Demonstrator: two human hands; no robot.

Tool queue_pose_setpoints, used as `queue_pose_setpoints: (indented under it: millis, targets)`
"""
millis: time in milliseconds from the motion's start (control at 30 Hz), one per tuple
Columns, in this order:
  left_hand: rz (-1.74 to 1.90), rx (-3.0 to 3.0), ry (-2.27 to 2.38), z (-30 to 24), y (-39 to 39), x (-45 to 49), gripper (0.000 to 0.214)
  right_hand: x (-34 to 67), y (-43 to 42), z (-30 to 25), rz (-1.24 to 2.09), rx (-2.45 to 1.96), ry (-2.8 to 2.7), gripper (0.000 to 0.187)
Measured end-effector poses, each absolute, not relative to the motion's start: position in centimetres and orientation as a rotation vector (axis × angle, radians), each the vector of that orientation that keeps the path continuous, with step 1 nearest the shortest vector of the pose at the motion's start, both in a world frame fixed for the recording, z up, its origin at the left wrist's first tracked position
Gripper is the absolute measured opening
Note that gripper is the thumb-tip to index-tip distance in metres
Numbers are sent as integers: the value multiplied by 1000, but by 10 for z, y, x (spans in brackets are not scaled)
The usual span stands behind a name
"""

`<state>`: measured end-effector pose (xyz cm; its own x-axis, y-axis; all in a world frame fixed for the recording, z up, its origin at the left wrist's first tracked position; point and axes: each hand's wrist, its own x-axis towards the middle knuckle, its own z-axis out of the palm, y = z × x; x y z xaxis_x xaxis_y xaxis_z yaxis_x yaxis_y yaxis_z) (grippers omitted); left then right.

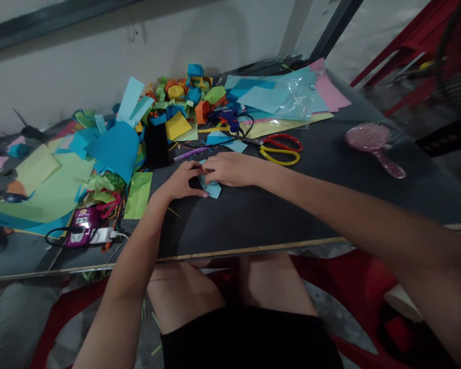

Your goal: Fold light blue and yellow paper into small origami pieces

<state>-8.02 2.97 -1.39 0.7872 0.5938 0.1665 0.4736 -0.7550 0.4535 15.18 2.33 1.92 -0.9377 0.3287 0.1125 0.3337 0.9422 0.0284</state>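
Note:
A small piece of folded light blue paper (pixel 212 190) lies on the dark tabletop, partly covered by my fingers. My left hand (pixel 186 180) holds its left side, thumb at the lower edge and fingers curled over the top. From the right, my right hand (pixel 230 169) presses on the same paper with its fingers bent together. Just beyond the hands are a purple strip (pixel 191 154), another light blue paper piece (pixel 226 141) and scissors (pixel 282 149) with one red and one yellow handle. The exact folds under my fingers are hidden.
A heap of colourful folded paper pieces (pixel 184 97) sits at the back. Plastic-wrapped paper sheets (pixel 272 95) lie behind the scissors. A pink hairbrush (pixel 372 143) rests at right. Left are a black phone (pixel 156 146), green paper (pixel 138 195) and a purple device with a cable (pixel 83 225).

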Motion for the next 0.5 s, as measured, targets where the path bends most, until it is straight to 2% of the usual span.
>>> queue_pose_setpoints:
  millis: [300,500]
  targets:
    - [558,2538,764,-19,32,-81,71,148,31,33,-117,-541,-3044,12]
    - [490,2593,734,-20,30,-77,59,171,21,19,-113,-468,-2945,13]
